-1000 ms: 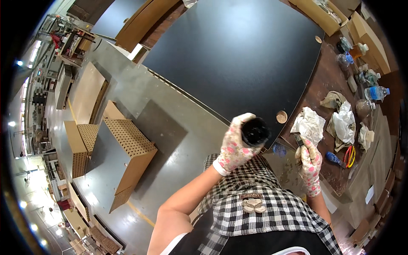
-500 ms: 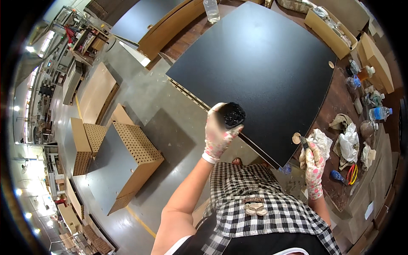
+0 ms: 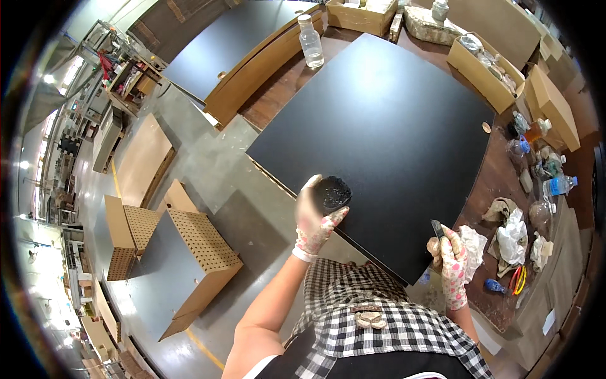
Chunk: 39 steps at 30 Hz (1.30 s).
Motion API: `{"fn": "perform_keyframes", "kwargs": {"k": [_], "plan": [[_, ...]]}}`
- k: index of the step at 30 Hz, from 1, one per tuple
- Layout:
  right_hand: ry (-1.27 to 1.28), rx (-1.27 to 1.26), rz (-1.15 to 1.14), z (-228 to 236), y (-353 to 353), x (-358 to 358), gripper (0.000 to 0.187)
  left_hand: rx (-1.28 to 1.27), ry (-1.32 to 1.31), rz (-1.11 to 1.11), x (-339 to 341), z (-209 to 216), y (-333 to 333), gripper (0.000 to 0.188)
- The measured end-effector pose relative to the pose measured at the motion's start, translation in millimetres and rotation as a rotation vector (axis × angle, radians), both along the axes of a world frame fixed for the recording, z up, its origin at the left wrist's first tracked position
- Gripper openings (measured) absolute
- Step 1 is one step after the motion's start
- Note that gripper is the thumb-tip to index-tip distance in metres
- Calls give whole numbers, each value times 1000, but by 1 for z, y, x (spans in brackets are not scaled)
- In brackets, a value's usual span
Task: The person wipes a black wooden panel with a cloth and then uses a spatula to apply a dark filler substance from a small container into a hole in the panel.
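Note:
My left hand (image 3: 312, 221), in a pink-patterned white glove, is closed round a small dark container (image 3: 334, 194) of glossy black paste. It is over the near left edge of a large black panel (image 3: 391, 139). My right hand (image 3: 453, 262), gloved alike, grips what looks like a putty knife (image 3: 437, 228), its dark flat blade angled up and left over the panel's right side. Beside those fingers is a round tan spot (image 3: 433, 246) at the panel's edge, partly covered; another tan spot (image 3: 486, 127) lies near the far right corner.
A clear bottle (image 3: 310, 43) stands beyond the panel. Crumpled white plastic (image 3: 510, 243), plastic bottles (image 3: 559, 186) and an open carton (image 3: 485, 74) line the right side. Dark-topped panels with perforated sides (image 3: 201, 240) stand on the floor at left.
The view has shifted, so the panel sits lower in the picture. My right hand has moved slightly left and farther from me, bringing the blade over the panel. My left hand still holds the container.

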State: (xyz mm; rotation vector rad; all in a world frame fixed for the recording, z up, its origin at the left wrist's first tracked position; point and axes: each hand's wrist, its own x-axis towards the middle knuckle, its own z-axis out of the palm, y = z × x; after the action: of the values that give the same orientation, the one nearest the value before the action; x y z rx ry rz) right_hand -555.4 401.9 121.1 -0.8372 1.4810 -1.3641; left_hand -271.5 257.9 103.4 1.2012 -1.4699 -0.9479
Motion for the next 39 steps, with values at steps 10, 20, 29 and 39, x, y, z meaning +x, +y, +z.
{"fn": "perform_keyframes", "kwargs": {"k": [10, 20, 29, 39], "plan": [[274, -47, 170, 26, -116, 53, 29, 136, 190, -68, 60, 1, -86, 82], [1110, -303, 228, 4, -290, 170, 36, -2, 2, -580, 107, -1, -171, 74], [1360, -274, 291, -7, -339, 189, 31, -3, 88, -735, 118, 2, -190, 69], [1462, -318, 317, -13, -354, 191, 37, -20, 150, -756, 116, -4, -198, 71]]}}
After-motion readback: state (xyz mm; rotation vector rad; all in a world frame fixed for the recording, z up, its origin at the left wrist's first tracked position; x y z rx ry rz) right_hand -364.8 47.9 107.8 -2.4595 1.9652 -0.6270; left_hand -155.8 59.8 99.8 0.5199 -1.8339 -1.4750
